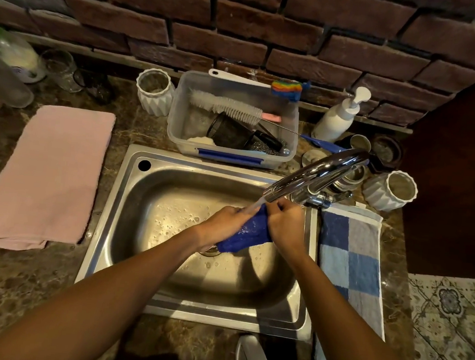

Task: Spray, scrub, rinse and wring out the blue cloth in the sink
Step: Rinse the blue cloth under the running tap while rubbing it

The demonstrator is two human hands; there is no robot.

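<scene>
One cloth, soaked: limp, heavy, slippery under the tap. Both your hands, left and right, grip its bunched ends; hold there, over the sink.

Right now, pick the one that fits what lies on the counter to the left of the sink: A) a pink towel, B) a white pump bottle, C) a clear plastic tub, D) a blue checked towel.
A: the pink towel lies flat on the counter left of the sink, while the blue checked towel is on the right side and the pump bottle and tub stand behind the sink.
</scene>
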